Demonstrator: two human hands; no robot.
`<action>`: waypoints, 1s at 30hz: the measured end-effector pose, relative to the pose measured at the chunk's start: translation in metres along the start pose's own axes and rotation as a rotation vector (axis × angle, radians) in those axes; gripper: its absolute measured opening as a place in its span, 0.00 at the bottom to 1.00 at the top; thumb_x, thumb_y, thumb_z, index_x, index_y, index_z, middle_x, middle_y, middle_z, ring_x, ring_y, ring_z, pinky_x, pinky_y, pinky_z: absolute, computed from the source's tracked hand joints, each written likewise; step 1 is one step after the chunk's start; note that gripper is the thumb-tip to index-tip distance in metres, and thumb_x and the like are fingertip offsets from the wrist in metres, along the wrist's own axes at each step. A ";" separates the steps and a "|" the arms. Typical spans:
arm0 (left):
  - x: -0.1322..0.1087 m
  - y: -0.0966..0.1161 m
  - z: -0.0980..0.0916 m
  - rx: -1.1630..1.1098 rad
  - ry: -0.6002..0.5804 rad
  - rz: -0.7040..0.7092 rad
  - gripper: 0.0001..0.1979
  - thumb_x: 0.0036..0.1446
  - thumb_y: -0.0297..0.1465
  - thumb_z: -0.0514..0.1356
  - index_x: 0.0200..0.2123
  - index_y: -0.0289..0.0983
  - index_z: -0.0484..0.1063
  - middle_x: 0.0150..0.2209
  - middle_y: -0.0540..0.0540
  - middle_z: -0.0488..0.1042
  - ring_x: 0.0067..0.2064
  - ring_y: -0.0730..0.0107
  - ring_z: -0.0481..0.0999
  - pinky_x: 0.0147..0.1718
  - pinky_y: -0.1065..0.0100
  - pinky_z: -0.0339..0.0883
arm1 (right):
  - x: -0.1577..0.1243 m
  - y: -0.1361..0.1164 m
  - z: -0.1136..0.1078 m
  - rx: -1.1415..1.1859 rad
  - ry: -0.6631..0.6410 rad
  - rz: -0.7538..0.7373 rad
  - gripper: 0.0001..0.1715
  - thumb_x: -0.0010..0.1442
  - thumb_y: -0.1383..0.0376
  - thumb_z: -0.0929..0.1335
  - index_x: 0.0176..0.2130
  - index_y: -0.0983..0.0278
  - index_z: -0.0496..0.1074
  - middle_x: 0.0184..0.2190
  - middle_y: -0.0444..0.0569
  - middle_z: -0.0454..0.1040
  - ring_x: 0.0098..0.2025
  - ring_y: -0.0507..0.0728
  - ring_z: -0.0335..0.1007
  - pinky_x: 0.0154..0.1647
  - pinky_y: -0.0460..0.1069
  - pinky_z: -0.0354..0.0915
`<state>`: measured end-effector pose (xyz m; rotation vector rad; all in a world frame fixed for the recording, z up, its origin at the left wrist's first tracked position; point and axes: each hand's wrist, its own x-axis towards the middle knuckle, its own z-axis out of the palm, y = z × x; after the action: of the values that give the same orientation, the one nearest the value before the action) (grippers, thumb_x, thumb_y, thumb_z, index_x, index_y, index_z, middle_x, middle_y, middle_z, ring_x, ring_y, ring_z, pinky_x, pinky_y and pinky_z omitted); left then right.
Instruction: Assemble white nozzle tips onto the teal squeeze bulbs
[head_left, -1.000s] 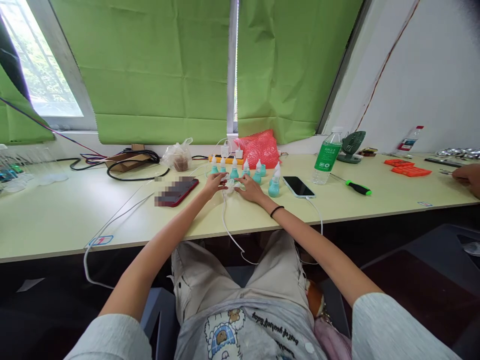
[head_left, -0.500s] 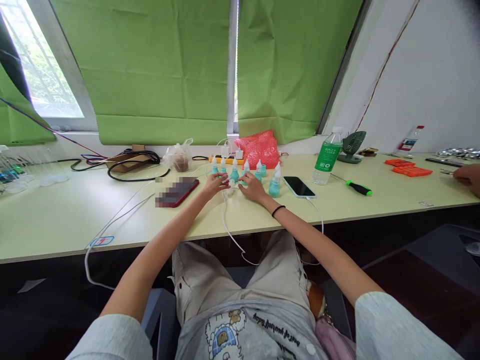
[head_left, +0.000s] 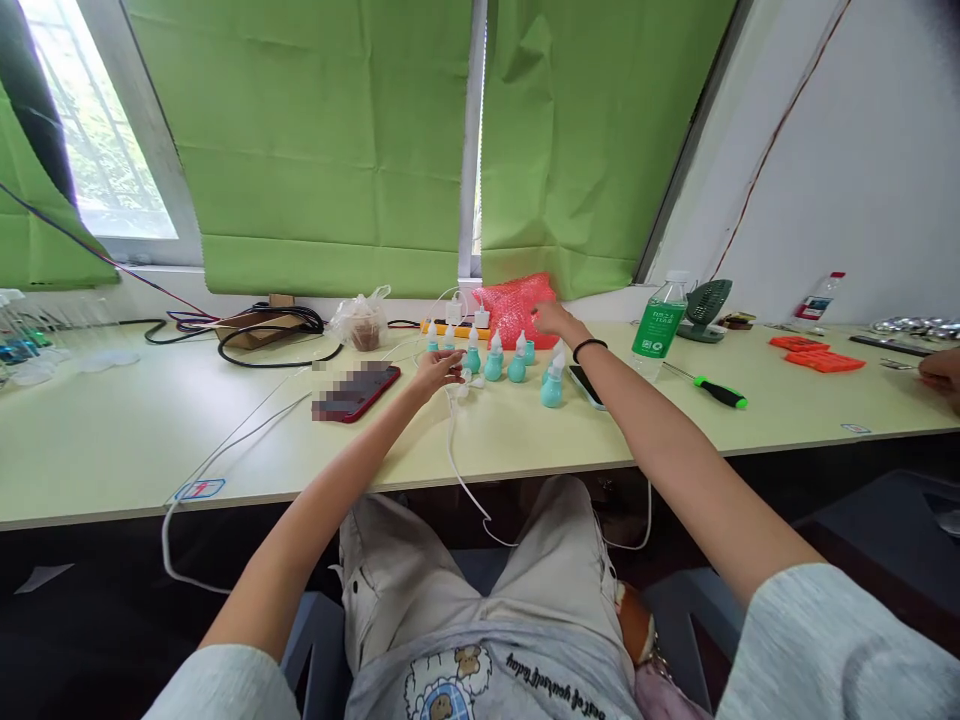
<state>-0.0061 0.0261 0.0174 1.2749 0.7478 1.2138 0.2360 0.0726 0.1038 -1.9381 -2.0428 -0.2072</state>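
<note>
Several teal squeeze bulbs with pointed whitish nozzles, such as the front teal bulb, stand upright in the middle of the table. One teal bulb at the back shows no nozzle. My left hand is at the left end of this group, its fingers bent together; what they hold, if anything, is too small to make out. Small clear pieces lie just beside its fingertips. My right hand is raised behind the bulbs, in front of the red bubble-wrap bag; its fingertips are blurred.
A white cable runs over the table edge. Left lies a red-edged phone; my right forearm partly covers another phone. Further right are a green-labelled bottle, a screwdriver, a fan and another person's hand.
My right hand has left the small pieces by the bulbs and moved up and right to the red bag. My left hand has stayed almost in place. The view has shifted slightly.
</note>
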 end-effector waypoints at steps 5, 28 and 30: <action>-0.003 0.005 0.004 -0.001 -0.013 0.056 0.12 0.45 0.30 0.62 0.33 0.28 0.70 0.20 0.50 0.65 0.21 0.79 0.66 0.23 0.69 0.69 | 0.007 0.004 0.013 -0.142 -0.219 0.051 0.16 0.58 0.62 0.61 0.46 0.66 0.62 0.44 0.51 0.64 0.42 0.54 0.64 0.40 0.54 0.64; -0.003 0.015 0.019 0.365 -0.120 0.032 0.10 0.45 0.31 0.60 0.31 0.31 0.70 0.16 0.50 0.68 0.17 0.78 0.65 0.18 0.73 0.63 | 0.064 0.007 0.009 0.031 -0.604 0.042 0.25 0.46 0.65 0.70 0.45 0.67 0.65 0.35 0.53 0.71 0.33 0.58 0.69 0.32 0.54 0.65; -0.006 0.018 0.023 0.417 -0.157 0.065 0.09 0.45 0.30 0.60 0.31 0.32 0.71 0.16 0.50 0.68 0.17 0.79 0.65 0.18 0.75 0.61 | 0.070 0.009 0.014 0.083 -0.647 0.027 0.30 0.41 0.64 0.72 0.45 0.67 0.66 0.31 0.52 0.72 0.30 0.57 0.70 0.30 0.54 0.65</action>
<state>0.0093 0.0112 0.0386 1.7271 0.8774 1.0240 0.2413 0.1440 0.1125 -2.1654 -2.3377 0.5776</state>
